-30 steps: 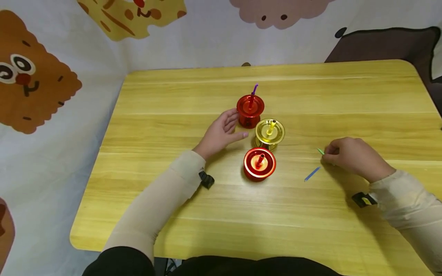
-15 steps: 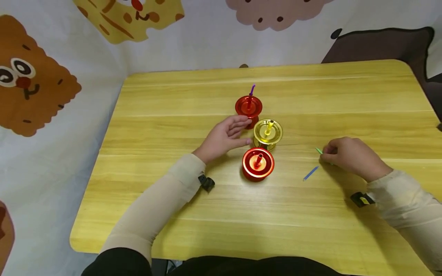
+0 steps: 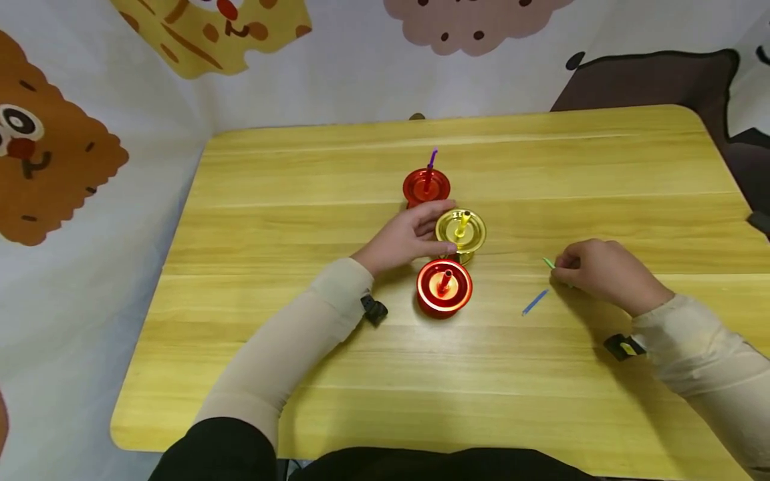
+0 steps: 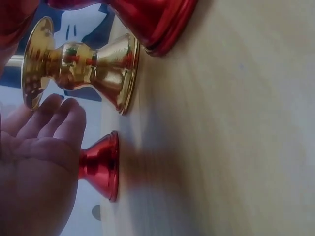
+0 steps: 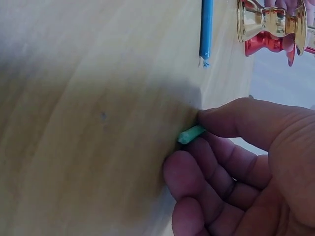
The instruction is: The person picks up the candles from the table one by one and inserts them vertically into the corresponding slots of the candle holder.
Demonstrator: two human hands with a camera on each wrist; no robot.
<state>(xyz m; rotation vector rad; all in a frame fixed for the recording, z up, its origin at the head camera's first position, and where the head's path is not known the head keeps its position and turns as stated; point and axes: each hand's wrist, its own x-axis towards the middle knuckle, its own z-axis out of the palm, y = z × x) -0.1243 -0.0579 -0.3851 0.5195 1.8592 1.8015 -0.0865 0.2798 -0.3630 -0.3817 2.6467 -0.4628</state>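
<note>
My left hand (image 3: 409, 240) reaches to the gold candle holder (image 3: 472, 235); thumb and fingers lie on either side of its dish. In the left wrist view the fingers (image 4: 69, 123) are fairly straight beside the dish's edge, and the gold holder (image 4: 76, 66) stands upright. Behind the hand is a red candle holder (image 3: 415, 184) bearing a purple candle (image 3: 432, 158), its base partly hidden. Nearer stands another red candle holder (image 3: 442, 307). My right hand (image 3: 610, 274) pinches a thin green candle (image 5: 191, 134) between thumb and fingers, low over the table.
A blue candle (image 3: 535, 302) lies on the wooden table (image 3: 301, 174), left of and nearer than the right hand. A cloth printed with cartoon figures (image 3: 337, 73) hangs behind the table.
My left hand has moved right, from beside the rear red candle holder to around the gold one. The right hand stays in place with the green candle; the view has shifted slightly.
</note>
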